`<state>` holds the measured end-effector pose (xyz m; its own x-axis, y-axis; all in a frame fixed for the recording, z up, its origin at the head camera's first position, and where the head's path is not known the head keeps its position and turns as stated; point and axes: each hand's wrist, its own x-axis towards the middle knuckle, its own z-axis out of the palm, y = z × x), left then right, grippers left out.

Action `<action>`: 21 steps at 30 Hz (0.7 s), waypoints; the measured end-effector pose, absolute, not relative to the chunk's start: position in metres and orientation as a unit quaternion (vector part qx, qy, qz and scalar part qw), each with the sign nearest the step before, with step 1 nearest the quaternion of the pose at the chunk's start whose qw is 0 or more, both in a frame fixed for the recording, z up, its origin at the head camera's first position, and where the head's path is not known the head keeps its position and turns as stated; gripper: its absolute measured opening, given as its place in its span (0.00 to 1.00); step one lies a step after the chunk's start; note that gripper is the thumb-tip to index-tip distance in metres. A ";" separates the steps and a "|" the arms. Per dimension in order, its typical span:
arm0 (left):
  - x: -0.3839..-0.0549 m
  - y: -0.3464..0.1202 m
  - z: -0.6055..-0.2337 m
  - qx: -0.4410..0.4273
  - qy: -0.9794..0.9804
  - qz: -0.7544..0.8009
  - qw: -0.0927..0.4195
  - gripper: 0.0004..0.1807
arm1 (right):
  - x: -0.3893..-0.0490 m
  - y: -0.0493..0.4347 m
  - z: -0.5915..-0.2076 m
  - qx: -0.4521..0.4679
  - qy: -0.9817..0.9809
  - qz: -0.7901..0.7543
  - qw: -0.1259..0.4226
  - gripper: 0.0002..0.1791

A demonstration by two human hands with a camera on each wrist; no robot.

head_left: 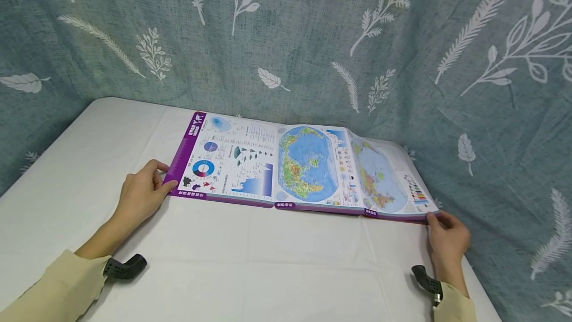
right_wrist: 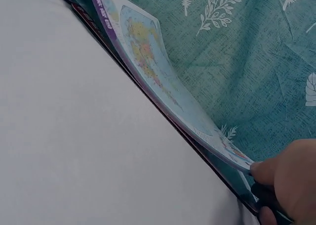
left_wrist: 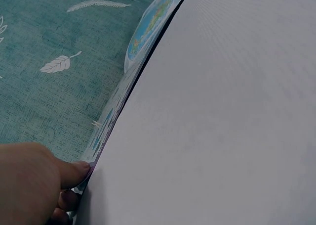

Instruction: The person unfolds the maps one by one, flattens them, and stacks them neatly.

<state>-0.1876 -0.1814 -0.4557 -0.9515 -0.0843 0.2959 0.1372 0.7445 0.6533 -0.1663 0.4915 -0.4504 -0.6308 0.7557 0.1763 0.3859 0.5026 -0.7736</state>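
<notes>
A fold-out world map (head_left: 308, 163) with a purple border lies spread in three panels near the back of the table. At its near left corner, my left hand (head_left: 142, 190) pinches the purple edge, thumb on top. My right hand (head_left: 450, 236) pinches the near right corner, thumb over the edge and fingers beneath. The right panel bends upward toward that hand in the right wrist view, with a dark layer (right_wrist: 222, 168) under it. Seen from the left wrist, the map's left panel (left_wrist: 106, 123) lies almost edge-on.
A white-covered table (head_left: 268, 262) stretches in front of the map. Behind it hangs a green-blue curtain (head_left: 304, 43) with white leaf prints, close to the map's far edge. A black curved device (head_left: 127, 267) sits at the left cuff, another black device (head_left: 426, 281) at the right.
</notes>
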 end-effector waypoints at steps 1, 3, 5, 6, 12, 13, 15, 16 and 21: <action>-0.187 -0.181 -0.456 -0.016 -0.920 -0.358 0.156 0.21 | -0.166 0.493 -0.450 -0.345 -0.832 0.354 0.252 0.26; -0.187 -0.181 -0.455 -0.018 -0.920 -0.360 0.158 0.21 | -0.164 0.495 -0.450 -0.345 -0.838 0.344 0.246 0.26; -0.187 -0.180 -0.456 -0.019 -0.919 -0.361 0.157 0.21 | -0.163 0.496 -0.449 -0.350 -0.841 0.336 0.241 0.25; -0.187 -0.180 -0.456 -0.019 -0.919 -0.361 0.157 0.21 | -0.163 0.496 -0.449 -0.353 -0.841 0.334 0.239 0.25; -0.187 -0.180 -0.456 -0.015 -0.921 -0.360 0.151 0.21 | -0.163 0.497 -0.449 -0.357 -0.842 0.322 0.243 0.24; -0.187 -0.180 -0.456 -0.015 -0.921 -0.360 0.151 0.21 | -0.163 0.497 -0.449 -0.356 -0.844 0.319 0.245 0.24; -0.188 -0.180 -0.456 -0.014 -0.921 -0.359 0.149 0.21 | -0.163 0.497 -0.450 -0.354 -0.846 0.311 0.247 0.23; -0.188 -0.180 -0.456 -0.014 -0.921 -0.359 0.149 0.22 | -0.163 0.497 -0.451 -0.355 -0.847 0.308 0.247 0.23; -0.189 -0.180 -0.456 -0.013 -0.922 -0.357 0.152 0.22 | -0.164 0.494 -0.453 -0.347 -0.854 0.297 0.249 0.23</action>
<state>-0.1886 -0.1804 -0.4564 -0.9536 -0.0847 0.2891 0.1321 0.7449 0.6540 -0.1642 0.4938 -0.4525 -0.6341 0.7414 0.2197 0.4451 0.5823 -0.6802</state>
